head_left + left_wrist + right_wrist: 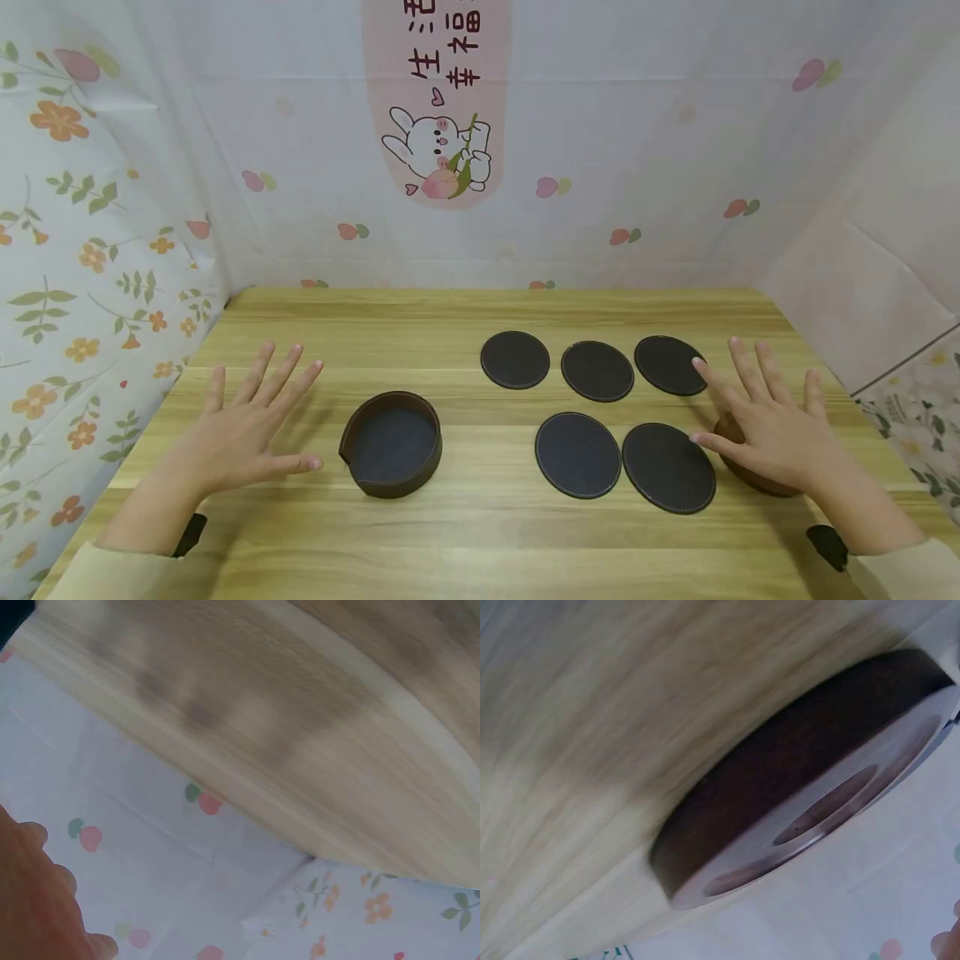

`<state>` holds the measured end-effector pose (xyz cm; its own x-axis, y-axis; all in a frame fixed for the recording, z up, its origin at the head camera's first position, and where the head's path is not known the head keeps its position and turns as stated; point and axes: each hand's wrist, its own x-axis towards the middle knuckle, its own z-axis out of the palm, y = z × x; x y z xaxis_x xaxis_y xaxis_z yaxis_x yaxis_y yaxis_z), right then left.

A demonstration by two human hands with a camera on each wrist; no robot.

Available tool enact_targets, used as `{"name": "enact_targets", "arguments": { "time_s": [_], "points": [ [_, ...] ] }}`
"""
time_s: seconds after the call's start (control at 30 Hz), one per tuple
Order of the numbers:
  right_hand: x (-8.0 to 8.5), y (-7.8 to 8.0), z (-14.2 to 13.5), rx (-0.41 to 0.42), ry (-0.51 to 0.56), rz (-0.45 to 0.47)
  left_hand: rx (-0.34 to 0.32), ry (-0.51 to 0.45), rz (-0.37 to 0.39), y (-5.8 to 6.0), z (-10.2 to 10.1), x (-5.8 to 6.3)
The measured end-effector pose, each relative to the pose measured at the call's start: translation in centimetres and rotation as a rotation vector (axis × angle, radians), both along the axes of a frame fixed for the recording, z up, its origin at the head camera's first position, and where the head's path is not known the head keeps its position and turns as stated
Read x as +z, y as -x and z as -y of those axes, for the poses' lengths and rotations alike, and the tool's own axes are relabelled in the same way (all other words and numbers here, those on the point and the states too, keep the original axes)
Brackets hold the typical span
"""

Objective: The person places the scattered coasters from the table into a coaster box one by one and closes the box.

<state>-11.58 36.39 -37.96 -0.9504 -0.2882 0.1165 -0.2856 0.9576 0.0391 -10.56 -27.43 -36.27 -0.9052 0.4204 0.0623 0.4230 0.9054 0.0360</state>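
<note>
Your right hand (780, 429) hides most of a brown, round, thick piece (759, 481) at the right of the head picture; only bits peek out on its left and underneath. You can see more of it in the right wrist picture, with a ring-shaped dip and a round hollow on its face, but it is blurry there and cut off at the right edge. Just a bit of finger shows in that lower right corner. In the left wrist picture, your left hand (236, 433) is cut off at the lower left, and the dark shape (12, 616) in the upper left corner is too cut off to name.

Both hands are spread wide and hold nothing. I can't tell if your right hand touches the brown piece.

The dark brown, round, leather-looking tray (401, 482) sits on the wood-patterned table (337, 542), left of the middle and near your left thumb. Five flat, black, round discs (578, 455) with stitched edges lie between the tray and your right hand, three above and two below. Your right pointing finger and thumb cover tiny edges of the two right-hand ones.
</note>
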Motion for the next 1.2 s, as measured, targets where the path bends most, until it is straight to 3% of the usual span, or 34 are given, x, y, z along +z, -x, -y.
{"name": "enact_targets", "arguments": {
  "time_s": [0.43, 0.8, 1.2],
  "points": [
    [0.3, 0.0, 2.6, 0.071, 0.005, 0.008, -0.046, -0.105, 0.118, 0.1, -1.2, 0.6],
    [0.0, 0.0, 5.3, 0.150, 0.028, 0.006, -0.097, -0.168, 0.117, 0.4, -2.0, 0.4],
    [0.0, 0.2, 8.3, 0.213, 0.017, 0.051, -0.170, -0.309, 0.222, 1.0, -2.9, -0.4]
  ]
}}
